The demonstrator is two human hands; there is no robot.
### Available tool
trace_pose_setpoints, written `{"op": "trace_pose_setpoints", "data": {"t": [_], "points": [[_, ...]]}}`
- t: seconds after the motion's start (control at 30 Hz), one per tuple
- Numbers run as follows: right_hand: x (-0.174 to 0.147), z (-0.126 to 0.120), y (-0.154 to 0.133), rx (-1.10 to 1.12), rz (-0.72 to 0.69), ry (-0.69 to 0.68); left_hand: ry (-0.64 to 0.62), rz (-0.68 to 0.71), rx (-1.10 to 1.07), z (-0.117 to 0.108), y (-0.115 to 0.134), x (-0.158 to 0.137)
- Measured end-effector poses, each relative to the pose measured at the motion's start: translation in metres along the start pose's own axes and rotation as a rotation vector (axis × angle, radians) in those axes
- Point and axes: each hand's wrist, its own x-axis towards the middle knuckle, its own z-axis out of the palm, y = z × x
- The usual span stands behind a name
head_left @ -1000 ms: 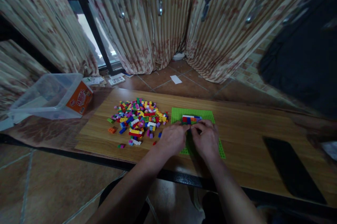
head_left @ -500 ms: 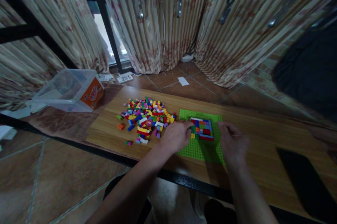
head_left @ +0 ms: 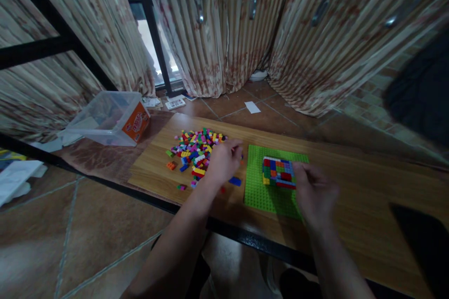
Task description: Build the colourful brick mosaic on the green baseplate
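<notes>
My left hand is over the right side of a heap of mixed toy building bricks, its fingers loosely bent and a little apart, with nothing visible in them. A green baseplate lies to the right of the heap. On it sits a flat, roughly rectangular build of coloured bricks, with red, blue, yellow and white parts. My right hand hovers at the plate's right side, close to the build, thumb and fingers drawn together. Whatever they may hold is hidden.
A clear plastic box with an orange label stands at the left of the wooden board. A blue brick lies between the heap and the baseplate. At the right is a dark flat object. A black metal bar edges the table.
My left hand has left the brick build and moved left to the heap. My right hand stays beside the build. The whole view has shifted slightly.
</notes>
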Motion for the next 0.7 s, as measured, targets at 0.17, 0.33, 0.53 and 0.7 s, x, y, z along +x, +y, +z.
{"op": "trace_pose_setpoints", "data": {"t": [0.17, 0.33, 0.53, 0.7], "points": [[-0.017, 0.012, -0.015, 0.016, -0.211, -0.148, 0.325, -0.12, -0.205, -0.027, -0.03, 0.013], [-0.034, 0.027, -0.023, -0.002, -0.315, -0.371, 0.434, -0.181, -0.345, -0.043, -0.039, 0.015], [-0.051, 0.046, -0.03, -0.045, -0.375, -0.554, 0.505, -0.226, -0.372, -0.056, -0.042, 0.015], [-0.058, 0.06, -0.036, -0.06, -0.442, -0.645, 0.588, -0.261, -0.431, -0.069, -0.046, 0.014]]}}
